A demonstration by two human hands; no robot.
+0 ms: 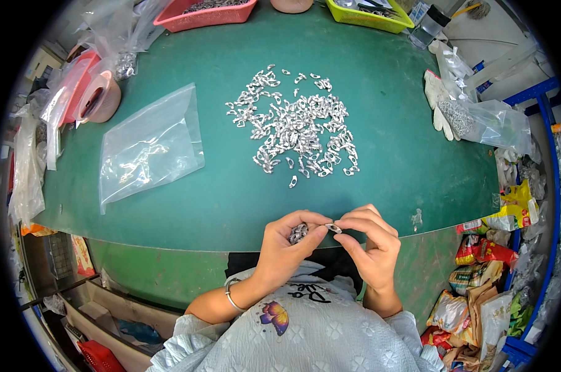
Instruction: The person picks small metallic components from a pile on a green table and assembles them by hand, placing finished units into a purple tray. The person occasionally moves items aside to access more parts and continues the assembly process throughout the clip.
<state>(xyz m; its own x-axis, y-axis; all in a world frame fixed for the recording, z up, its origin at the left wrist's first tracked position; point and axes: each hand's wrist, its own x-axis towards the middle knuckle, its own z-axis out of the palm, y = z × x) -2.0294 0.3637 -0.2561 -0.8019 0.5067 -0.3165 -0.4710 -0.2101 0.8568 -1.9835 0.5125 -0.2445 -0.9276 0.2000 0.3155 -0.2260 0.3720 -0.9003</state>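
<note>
Near the table's front edge, my left hand (284, 247) is closed around several small silvery metal parts (298, 233) in its palm. Between its thumb and forefinger it pinches one more small metal part (333, 228), oval with a hole through it. My right hand (373, 240) comes in from the other side, its thumb and fingertips closing at the right end of that same part. Beyond my hands, a loose pile of similar metal parts (299, 127) is spread over the green table (379, 180), with a few strays at its edges.
A clear plastic bag (153, 146) lies flat left of the pile. A red tray (207, 18) and a yellow tray (372, 18) stand at the back. A pink cup (102, 102) sits at the left; a white glove (438, 105) and a filled bag (478, 121) lie at the right.
</note>
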